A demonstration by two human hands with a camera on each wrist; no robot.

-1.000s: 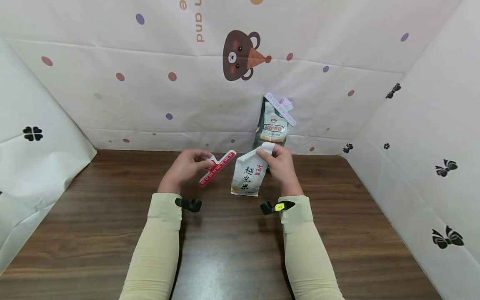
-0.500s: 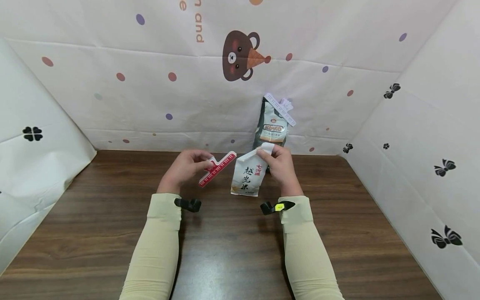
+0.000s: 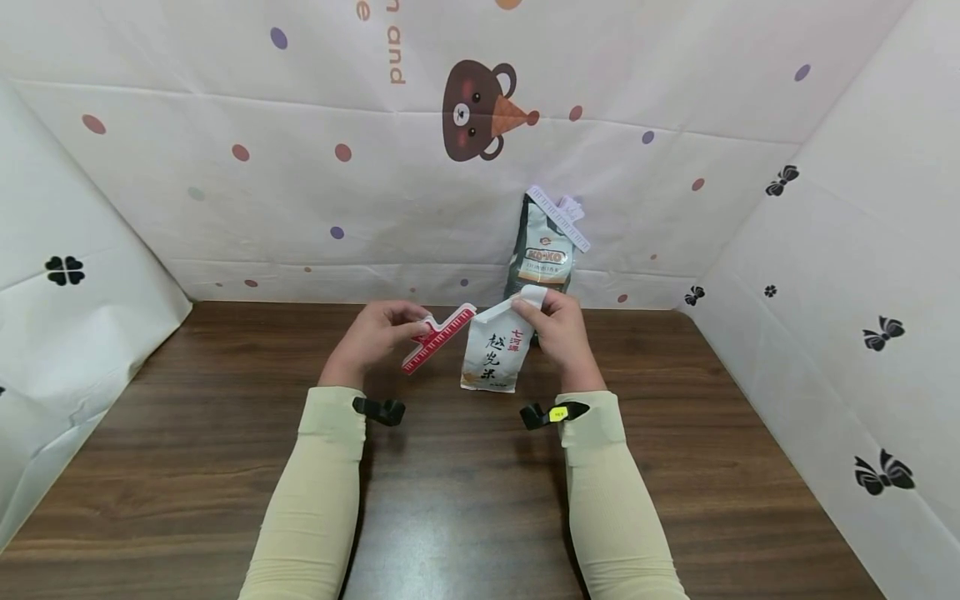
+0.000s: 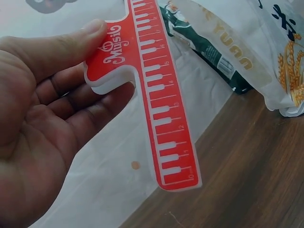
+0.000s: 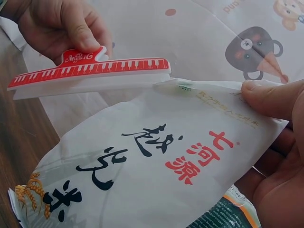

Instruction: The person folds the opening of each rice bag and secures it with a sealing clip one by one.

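Note:
My left hand (image 3: 375, 335) pinches the grip tab of a red and white bag clip (image 4: 166, 104), printed with piano keys and the word "Music", between thumb and fingers. A white rice bag (image 5: 137, 175) with black and red characters hangs tilted from my right hand (image 3: 558, 335), whose thumb and fingers pinch its top corner. Along the top, the bag's edge looks folded over. In the right wrist view, one end of the clip lies at the bag's upper left corner; whether they touch, I cannot tell.
Behind the rice bag, a dark green bag (image 3: 546, 258) leans upright against the patterned back sheet (image 3: 300, 200). A pale lilac clip (image 3: 558, 218) sits slantwise across its top. Brown wooden tabletop (image 3: 465, 492) stretches out below both forearms, with white sheets at the sides.
My left hand and the clip have shifted slightly to the right, closer to the bag. The right hand and rice bag stay nearly still.

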